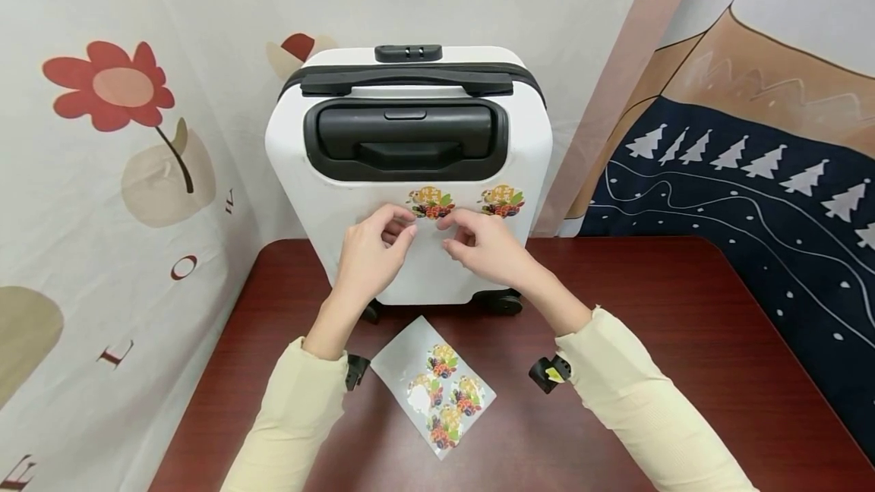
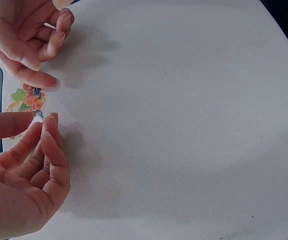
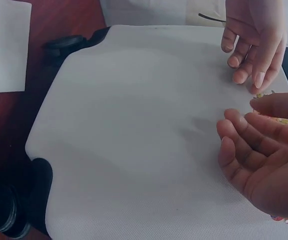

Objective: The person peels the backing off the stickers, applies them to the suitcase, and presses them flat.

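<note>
The loosely bent, empty left hand (image 1: 371, 253) and right hand (image 1: 488, 246) are flanking a colourful fruit-printed sticker (image 1: 434, 202), seemingly steadying its edges against the white hard-shell suitcase (image 1: 425, 275).

The left hand (image 2: 28, 185) partly hides a sticker (image 2: 33, 101) with seemingly unreadable lettering (image 2: 14, 106).

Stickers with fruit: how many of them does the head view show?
6: two stickers side by side on the suitcase, four stickers on the sheet in front. Others may be hidden.
</note>
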Demonstrator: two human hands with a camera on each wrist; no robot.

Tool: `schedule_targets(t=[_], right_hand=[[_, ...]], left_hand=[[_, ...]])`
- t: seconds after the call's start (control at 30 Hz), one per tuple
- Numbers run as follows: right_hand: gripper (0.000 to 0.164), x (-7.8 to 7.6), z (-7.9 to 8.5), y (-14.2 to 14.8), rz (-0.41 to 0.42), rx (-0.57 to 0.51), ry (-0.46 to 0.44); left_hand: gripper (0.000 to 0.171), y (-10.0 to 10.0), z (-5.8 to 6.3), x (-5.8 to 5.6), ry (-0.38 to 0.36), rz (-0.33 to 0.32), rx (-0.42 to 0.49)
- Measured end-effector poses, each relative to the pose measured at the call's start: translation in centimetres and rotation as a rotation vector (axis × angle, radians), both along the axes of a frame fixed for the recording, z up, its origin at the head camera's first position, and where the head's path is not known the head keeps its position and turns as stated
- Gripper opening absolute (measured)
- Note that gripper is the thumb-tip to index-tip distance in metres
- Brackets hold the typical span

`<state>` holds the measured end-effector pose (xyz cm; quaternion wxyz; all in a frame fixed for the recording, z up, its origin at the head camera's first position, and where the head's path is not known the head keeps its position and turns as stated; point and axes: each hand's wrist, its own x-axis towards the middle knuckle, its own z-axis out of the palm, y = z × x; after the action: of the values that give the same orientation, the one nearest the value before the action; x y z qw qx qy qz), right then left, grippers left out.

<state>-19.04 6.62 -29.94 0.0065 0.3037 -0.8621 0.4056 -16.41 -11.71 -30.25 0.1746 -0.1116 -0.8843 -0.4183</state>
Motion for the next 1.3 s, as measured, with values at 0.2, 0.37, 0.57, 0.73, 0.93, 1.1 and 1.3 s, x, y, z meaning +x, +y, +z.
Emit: schedule_targets(t=[0.2, 0.37, 0.57, 0.73, 0.93, 1.1, 1.3], right_hand=[[0.025, 0.0, -0.2, 0.6, 0.043, -0.065, -0.073], [0.023, 0.0, -0.8, 1.1, 0.04, -0.086, -0.092], [0.021, 0.2, -1.4, 1.7, 0.033, -0.088, -0.128], [0.017, 0.3, -2.8, 1.8, 0.037, -0.084, -0.162], [0.013, 0.9, -5.4, 1.8, 0.062, -0.07, -0.213], [0.013, 1.6, -8.0, 2.0, 0.075, -0.055, -0.281], [0.01, 2.3, -11.1, 2.3, 0.091, -0.042, -0.339]], left_hand=[[0.013, 0.0, -0.3, 0.3, -0.02, 0.011, -0.012], [0.011, -0.2, -1.0, 0.5, -0.04, 0.019, -0.025], [0.011, -0.5, -2.4, 0.9, -0.071, 0.01, -0.023], [0.012, -0.9, -4.2, 1.2, -0.139, 0.001, -0.018], [0.013, -1.3, -6.8, 1.8, -0.222, -0.001, -0.028], [0.013, -1.8, -9.6, 2.3, -0.294, 0.013, -0.032], [0.01, -2.6, -12.7, 3.1, -0.385, 0.033, -0.049]])
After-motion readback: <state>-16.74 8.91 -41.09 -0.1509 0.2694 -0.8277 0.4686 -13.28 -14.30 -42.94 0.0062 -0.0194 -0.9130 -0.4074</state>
